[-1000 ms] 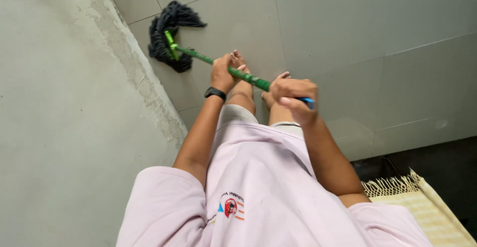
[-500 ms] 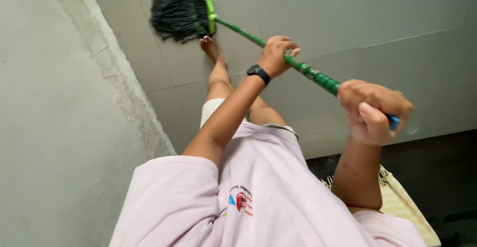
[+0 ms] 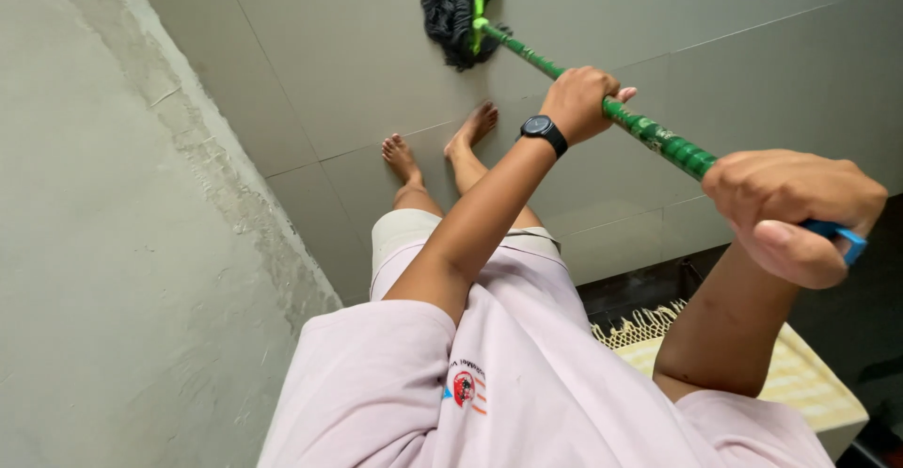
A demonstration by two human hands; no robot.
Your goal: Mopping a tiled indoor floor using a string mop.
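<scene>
A mop with a green handle and a dark stringy head rests on the grey tiled floor in front of my bare feet. My left hand, with a black watch on its wrist, grips the handle midway down. My right hand grips the handle's blue top end, close to the camera. I wear a pale pink shirt and light shorts.
A rough concrete wall runs along the left, meeting the floor tiles. A yellow fringed mat lies at the lower right beside a dark floor area.
The mop head has swung from the wall on the left out to the right and further ahead. Both hands moved right with the handle, the right hand rising closer to the camera.
</scene>
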